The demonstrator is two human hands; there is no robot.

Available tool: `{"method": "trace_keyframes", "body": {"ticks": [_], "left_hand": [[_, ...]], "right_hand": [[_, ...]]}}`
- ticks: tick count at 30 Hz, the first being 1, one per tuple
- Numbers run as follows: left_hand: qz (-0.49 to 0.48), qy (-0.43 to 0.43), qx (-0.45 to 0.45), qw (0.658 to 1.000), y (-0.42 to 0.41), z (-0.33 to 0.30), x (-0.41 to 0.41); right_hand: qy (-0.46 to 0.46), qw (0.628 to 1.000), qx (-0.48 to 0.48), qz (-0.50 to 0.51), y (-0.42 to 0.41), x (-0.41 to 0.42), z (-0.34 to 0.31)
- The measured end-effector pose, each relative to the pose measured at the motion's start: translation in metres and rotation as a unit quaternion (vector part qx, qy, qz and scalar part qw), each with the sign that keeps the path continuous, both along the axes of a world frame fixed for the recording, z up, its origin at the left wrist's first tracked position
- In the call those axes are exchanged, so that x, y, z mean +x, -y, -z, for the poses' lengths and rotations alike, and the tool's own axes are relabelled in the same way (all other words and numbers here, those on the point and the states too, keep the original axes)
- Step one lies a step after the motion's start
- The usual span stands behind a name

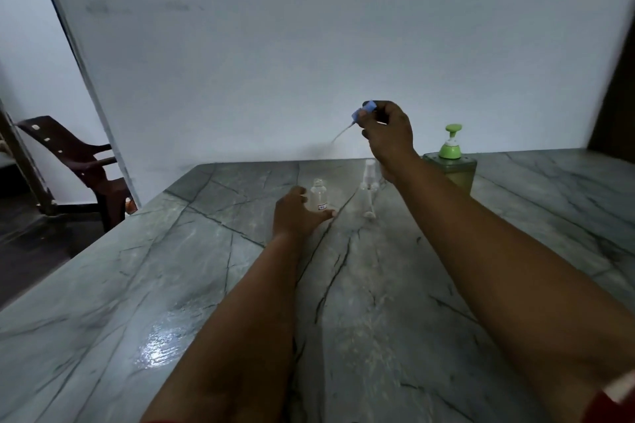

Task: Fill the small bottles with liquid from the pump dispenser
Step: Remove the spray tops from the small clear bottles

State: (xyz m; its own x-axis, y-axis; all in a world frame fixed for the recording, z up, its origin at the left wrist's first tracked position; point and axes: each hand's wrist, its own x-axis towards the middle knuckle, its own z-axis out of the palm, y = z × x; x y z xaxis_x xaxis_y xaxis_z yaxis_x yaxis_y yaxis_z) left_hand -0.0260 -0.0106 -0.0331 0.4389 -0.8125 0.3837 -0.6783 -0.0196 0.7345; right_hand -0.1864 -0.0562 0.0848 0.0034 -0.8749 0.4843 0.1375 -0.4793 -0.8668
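Your right hand (386,134) is pinched shut on a blue cap (367,109), lifted clear above the counter (171,285), its thin dip tube (342,134) trailing down and to the left; your left hand (299,213) is curled loosely round the base of an open bottle (318,197), steadying it upright on the counter; a second bottle (369,187) stands just beside it to the right, its spray top on; the dispenser (450,161), with its green pump, sits near the wall behind your right forearm, well apart from the open bottle; so the step in hand looks to be uncapping, and nothing seems to be filled yet, though the blur leaves the level inside hard to read; set the cap down with the tube off the counter if you can, so it stays clean; then bring the open bottle under the spout rather than dragging the dispenser over; hold the neck directly below the nozzle, since the opening is narrow; press slowly, because a hard stroke may overshoot; mind your right forearm near the second bottle, which could tip
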Motion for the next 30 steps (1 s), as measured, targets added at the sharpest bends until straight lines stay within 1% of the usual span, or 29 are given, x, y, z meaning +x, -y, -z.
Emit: {"method": "trace_keyframes", "body": {"ticks": [3,6,10,12,13,17,19,22,27,30], "left_hand": [[-0.013,0.015,-0.004,1.0,-0.006,-0.012,-0.002],[-0.027,0.039,-0.021,0.999,-0.015,-0.032,-0.01],[-0.054,0.049,-0.085,0.994,-0.034,-0.055,-0.037],[-0.052,0.044,-0.105,0.992,-0.044,-0.059,-0.055],[-0.046,0.039,-0.11,0.992,-0.05,-0.059,-0.066],[-0.015,0.004,-0.119,0.993,-0.069,-0.045,-0.106],[-0.001,-0.012,-0.108,0.994,-0.077,-0.037,-0.123],[0.008,-0.02,-0.075,0.997,-0.087,-0.027,-0.142],[0.017,-0.003,-0.036,0.999,-0.094,-0.021,-0.158],[0.018,-0.008,-0.021,1.0,-0.092,-0.021,-0.16]], "right_hand": [[0.021,1.0,0.021,0.009,-0.009,-0.03,-0.008],[0.013,0.999,0.034,0.011,-0.02,-0.062,-0.013],[0.014,0.997,0.066,0.029,-0.043,-0.109,-0.01],[-0.002,0.994,0.097,0.043,-0.053,-0.131,-0.003],[-0.022,0.991,0.116,0.057,-0.057,-0.144,0.003],[-0.152,0.969,0.162,0.107,-0.042,-0.189,0.049],[-0.234,0.944,0.188,0.138,-0.077,-0.199,0.055],[-0.342,0.905,0.185,0.174,-0.113,-0.211,0.067],[-0.433,0.859,0.201,0.183,-0.123,-0.221,0.088],[-0.455,0.851,0.19,0.18,-0.122,-0.224,0.093]]}}
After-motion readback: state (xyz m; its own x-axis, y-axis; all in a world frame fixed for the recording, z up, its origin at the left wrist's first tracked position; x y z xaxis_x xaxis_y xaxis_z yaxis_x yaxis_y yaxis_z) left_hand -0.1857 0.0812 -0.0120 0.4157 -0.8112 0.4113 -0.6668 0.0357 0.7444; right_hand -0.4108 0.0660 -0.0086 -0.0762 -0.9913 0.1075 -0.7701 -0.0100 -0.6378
